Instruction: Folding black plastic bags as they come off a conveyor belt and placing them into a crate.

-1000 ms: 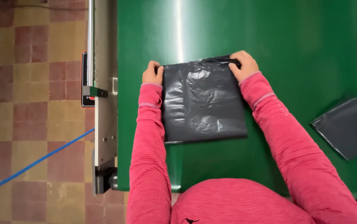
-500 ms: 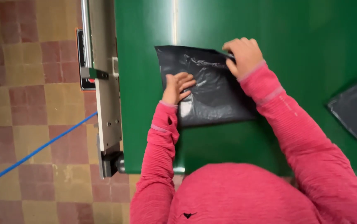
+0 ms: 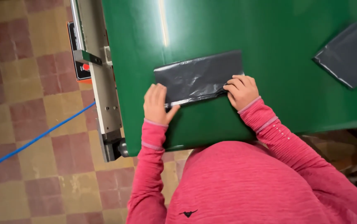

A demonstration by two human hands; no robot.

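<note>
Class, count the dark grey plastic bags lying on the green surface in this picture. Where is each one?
2. One folded dark grey plastic bag lies near the surface's near edge, pressed by the left hand and right hand. Another dark grey plastic bag lies at the far right, partly cut off.

From my remote feed, looking straight down: a broad green work surface (image 3: 278, 49) fills the upper centre and right of the frame, a narrow streak of overhead light glaring near its top. Along its left edge I see a grey metal side rail (image 3: 99, 83) with a small black panel carrying a red button (image 3: 81, 62). The left third of the frame is a worn checkered floor (image 3: 25, 166) of dull red and yellow tiles, scuffed and stained, crossed diagonally by a blue line (image 3: 37, 139) running from lower left toward the rail. At the lower right edge, dark wooden shapes sit in shadow, too dim to identify.
</note>
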